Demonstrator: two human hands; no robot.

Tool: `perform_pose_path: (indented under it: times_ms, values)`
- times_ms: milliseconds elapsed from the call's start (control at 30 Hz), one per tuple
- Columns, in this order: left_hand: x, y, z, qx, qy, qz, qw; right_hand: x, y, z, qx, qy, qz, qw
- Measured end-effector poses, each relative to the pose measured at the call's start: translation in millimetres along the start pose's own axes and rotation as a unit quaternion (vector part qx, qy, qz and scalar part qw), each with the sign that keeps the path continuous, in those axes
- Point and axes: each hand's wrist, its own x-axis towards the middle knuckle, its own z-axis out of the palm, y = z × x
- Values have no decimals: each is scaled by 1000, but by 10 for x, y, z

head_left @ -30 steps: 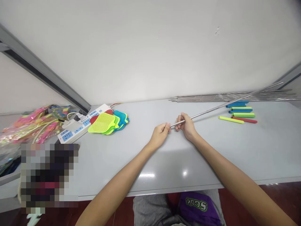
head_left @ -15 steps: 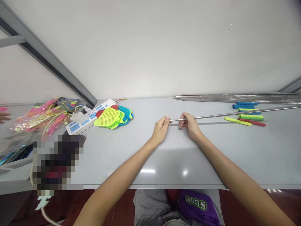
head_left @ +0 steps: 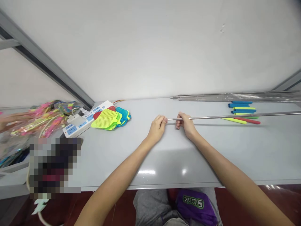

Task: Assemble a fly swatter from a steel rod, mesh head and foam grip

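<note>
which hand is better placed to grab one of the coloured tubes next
Probably the right hand: the coloured tubes lie on its side, nearer to it. The left hand is farther off, holding the end of the metal rod.

I'm counting one separate metal rod (head_left: 216,117), one power strip (head_left: 82,124), at least seven colored tubes (head_left: 244,111) and at least four overlapping mesh paddles (head_left: 105,119); the stacked rods (head_left: 223,97) are lying too close for counting.
</note>
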Motion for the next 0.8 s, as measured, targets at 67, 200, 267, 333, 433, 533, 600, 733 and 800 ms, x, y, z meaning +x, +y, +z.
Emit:
perform_pose_path:
  times_ms: [67,200,267,333,433,533,600,733,800]
  values:
    - [-10,11,7,10,-19,10,1000,9,11,-12,8,11,-4,1000]
    - [-35,47,13,21,-67,20,997,30,30,-33,37,28,-10,999]
    - [-45,59,9,30,-79,17,996,34,34,-33,46,31,-10,998]
    - [-53,64,4,43,-90,14,995,28,31,-29,43,30,-11,999]
    - [-67,75,1,70,-123,19,990,6,12,-24,9,42,-34,998]
    - [-87,104,19,98,-160,38,981,-19,-18,-31,-46,71,-90,992]
    - [-98,128,38,110,-179,52,976,-34,-39,-37,-70,81,-119,987]
    - [-109,151,56,103,-186,52,976,-63,-62,-36,-103,80,-144,981]
    - [-110,147,52,88,-176,35,980,-73,-63,-28,-106,76,-144,981]
